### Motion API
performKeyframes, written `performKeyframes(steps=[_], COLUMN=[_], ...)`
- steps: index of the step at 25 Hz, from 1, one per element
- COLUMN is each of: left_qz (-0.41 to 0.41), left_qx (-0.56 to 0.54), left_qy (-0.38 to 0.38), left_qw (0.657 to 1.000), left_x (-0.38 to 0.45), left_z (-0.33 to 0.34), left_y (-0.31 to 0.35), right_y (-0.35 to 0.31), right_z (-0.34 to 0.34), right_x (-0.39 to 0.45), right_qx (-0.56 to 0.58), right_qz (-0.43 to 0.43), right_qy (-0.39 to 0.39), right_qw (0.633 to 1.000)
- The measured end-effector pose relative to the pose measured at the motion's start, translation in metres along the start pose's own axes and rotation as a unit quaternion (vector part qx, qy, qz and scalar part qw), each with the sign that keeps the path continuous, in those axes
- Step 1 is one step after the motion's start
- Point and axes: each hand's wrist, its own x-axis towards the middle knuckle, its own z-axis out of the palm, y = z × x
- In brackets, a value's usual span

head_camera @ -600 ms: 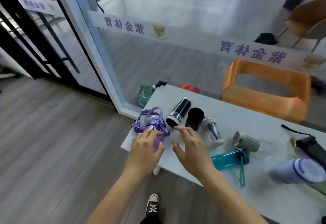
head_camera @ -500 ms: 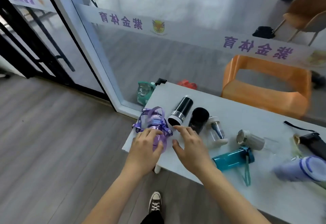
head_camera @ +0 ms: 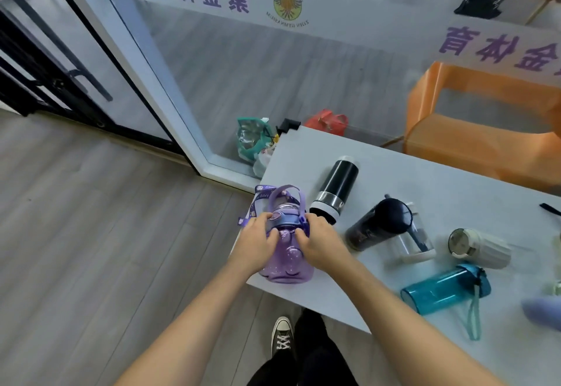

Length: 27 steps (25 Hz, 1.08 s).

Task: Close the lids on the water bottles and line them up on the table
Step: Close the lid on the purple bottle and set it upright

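On white table (head_camera: 379,179), lower centre, my left hand (head_camera: 258,244) and right hand (head_camera: 321,241) clamp both sides of upright purple bottle (head_camera: 287,259), equally near

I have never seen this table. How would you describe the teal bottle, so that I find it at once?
Start at the white table, then go to its near edge, right of both hands. The teal bottle lies there on its side. It alone is see-through blue-green, with a pale green loop strap hanging toward the edge.

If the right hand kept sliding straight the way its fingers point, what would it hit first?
The right hand points left across the purple bottle, so it would probably meet the left hand first.
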Motion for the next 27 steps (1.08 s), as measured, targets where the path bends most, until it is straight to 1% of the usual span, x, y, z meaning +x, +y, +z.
performKeyframes(steps=[2, 4, 6, 8, 11, 15, 18, 21, 25, 27], left_qz=[-0.067, -0.140, -0.177, -0.192, -0.187, -0.113, -0.073, -0.077, -0.102, -0.110], left_qx=[-0.032, -0.091, -0.156, -0.195, -0.225, -0.250, -0.284, -0.323, -0.374, -0.394], left_qy=[-0.021, -0.050, -0.072, -0.083, -0.073, -0.009, 0.044, 0.096, 0.112, 0.119], left_qw=[0.997, 0.985, 0.969, 0.958, 0.953, 0.962, 0.955, 0.938, 0.915, 0.905], left_x=[0.014, 0.028, 0.039, 0.044, 0.044, 0.044, 0.049, 0.058, 0.065, 0.066], left_z=[0.004, 0.009, 0.014, 0.017, 0.017, -0.003, -0.025, -0.043, -0.056, -0.058], left_y=[-0.008, -0.014, -0.019, -0.022, -0.022, -0.014, -0.003, 0.011, 0.017, 0.016], right_y=[-0.001, 0.000, 0.003, 0.007, 0.007, -0.006, -0.019, -0.031, -0.045, -0.049], right_z=[0.009, 0.016, 0.022, 0.025, 0.029, 0.025, 0.012, -0.008, -0.023, -0.026], right_x=[0.020, 0.036, 0.046, 0.051, 0.051, 0.052, 0.057, 0.066, 0.074, 0.078], right_qx=[0.010, 0.027, 0.061, 0.099, 0.140, 0.218, 0.248, 0.264, 0.275, 0.275], right_qz=[0.032, 0.074, 0.106, 0.123, 0.124, 0.087, 0.061, 0.026, -0.022, -0.029], right_qy=[-0.019, -0.043, -0.069, -0.083, -0.065, -0.031, 0.002, 0.013, -0.003, -0.022], right_qw=[0.999, 0.996, 0.990, 0.984, 0.980, 0.972, 0.967, 0.964, 0.961, 0.961])
